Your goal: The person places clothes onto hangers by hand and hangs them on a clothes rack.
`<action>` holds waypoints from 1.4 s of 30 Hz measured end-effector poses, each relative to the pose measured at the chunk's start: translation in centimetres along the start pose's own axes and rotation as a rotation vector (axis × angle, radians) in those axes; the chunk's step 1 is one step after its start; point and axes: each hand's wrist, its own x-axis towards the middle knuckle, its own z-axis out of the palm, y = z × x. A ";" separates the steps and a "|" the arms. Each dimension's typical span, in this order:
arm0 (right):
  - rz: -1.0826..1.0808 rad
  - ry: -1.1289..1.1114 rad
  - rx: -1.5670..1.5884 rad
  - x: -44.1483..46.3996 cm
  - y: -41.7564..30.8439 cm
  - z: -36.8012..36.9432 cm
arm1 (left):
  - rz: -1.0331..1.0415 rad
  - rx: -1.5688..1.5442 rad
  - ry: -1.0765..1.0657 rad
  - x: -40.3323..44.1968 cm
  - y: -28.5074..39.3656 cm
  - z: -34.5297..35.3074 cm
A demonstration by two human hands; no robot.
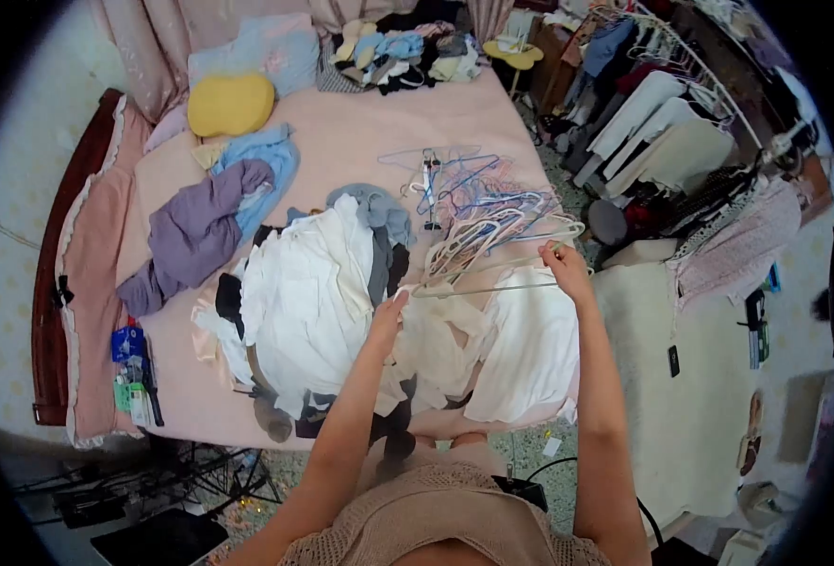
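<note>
A pale clothes hanger (478, 290) is stretched between my two hands above the bed. My left hand (390, 317) is closed on its left end. My right hand (565, 264) pinches it near the other end. Just beyond lies a tangled heap of hangers (497, 219), white, pink and blue. Below the held hanger, a white garment (527, 351) is spread beside a cream garment (436, 335). Left of my left hand is a large pile of white clothes (308, 278), with grey and dark pieces at its edges.
On the pink bed (341, 127) are a purple garment (195, 222), a yellow cushion (231, 104) and a heap of mixed clothes (403, 55). A clothes rack (709, 75) full of garments stands at the right. Black stands (162, 491) are at lower left.
</note>
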 end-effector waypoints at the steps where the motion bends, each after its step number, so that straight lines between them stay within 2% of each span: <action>1: -0.044 0.046 0.006 -0.8 -0.6 -0.4 | 0.036 0.071 -0.055 -0.5 0.3 -0.2; 6: -0.180 0.168 -0.118 -3.8 -3.3 -2.3 | 0.158 0.326 -0.174 -4.5 4.3 1.6; 8: -0.299 0.282 -0.248 -4.9 -4.1 -2.7 | 0.327 0.490 -0.273 -4.4 4.9 1.9; 9: -0.322 0.303 -0.208 -5.3 -4.7 -2.8 | 0.338 0.498 -0.291 -4.9 5.4 2.3; 11: -0.363 0.325 -0.243 -6.3 -5.8 -3.1 | 0.524 0.623 -0.362 -5.8 6.3 3.1; 12: -0.406 0.323 -0.275 -6.7 -6.3 -3.2 | 0.533 0.627 -0.377 -5.5 6.3 3.4; 14: -0.436 0.365 -0.314 -7.0 -6.6 -2.9 | 0.820 0.716 -0.487 -4.8 6.3 3.9; 15: -0.468 0.374 -0.337 -7.1 -6.8 -2.6 | 0.827 0.716 -0.497 -5.7 6.9 4.2; 17: -0.515 0.381 -0.380 -7.5 -8.1 -2.2 | 0.861 1.124 -0.319 -8.8 8.7 5.2; 20: -0.494 0.307 -0.285 -8.5 -11.3 -1.4 | 0.898 1.211 -0.393 -10.1 10.6 6.5; 21: -0.535 0.324 -0.308 -8.3 -11.7 -0.9 | 0.905 1.209 -0.388 -9.9 10.7 6.8; 23: -0.606 0.341 -0.250 -7.9 -12.4 0.2 | 1.048 0.857 -0.470 -9.6 10.8 7.3; 24: -0.666 0.356 -0.189 -7.9 -12.9 0.8 | 1.052 0.856 -0.464 -9.8 11.0 7.5; 26: -0.630 0.374 -0.163 -8.4 -14.6 2.0 | 0.993 0.782 -0.285 -10.4 11.5 7.9; 28: -0.568 0.583 0.062 -9.7 -15.9 3.4 | 0.944 0.715 -0.233 -11.1 12.3 8.0; 29: -0.565 0.459 0.033 -10.1 -15.2 4.2 | 0.888 0.649 -0.184 -11.3 12.6 8.1; 31: -0.548 0.136 0.120 -10.9 -14.3 6.5 | 0.951 0.616 -0.198 -10.7 12.6 8.2; 34: -0.636 0.160 0.110 -12.1 -13.8 9.4 | 1.020 0.583 -0.223 -10.2 12.5 8.4; 36: -0.380 -0.269 0.318 -12.8 -13.5 9.7 | 1.030 0.578 -0.233 -10.6 12.7 8.6; 37: -0.377 -0.269 0.318 -12.7 -13.0 9.8 | 0.950 0.547 -0.244 -10.9 13.0 8.6; 38: -0.344 -0.402 0.051 -12.3 -12.0 10.0 | 0.869 0.516 -0.254 -11.2 13.3 8.4; 39: -0.305 -0.530 -0.214 -12.0 -10.7 10.3 | 0.920 0.542 -0.229 -10.9 13.8 8.2; 41: -0.310 -0.537 -0.525 -12.0 -7.2 10.1 | 0.887 0.513 -0.239 -10.5 14.6 7.1; 42: -0.250 -0.551 -0.543 -11.8 -5.0 9.6 | 0.862 0.480 -0.248 -10.3 15.2 6.5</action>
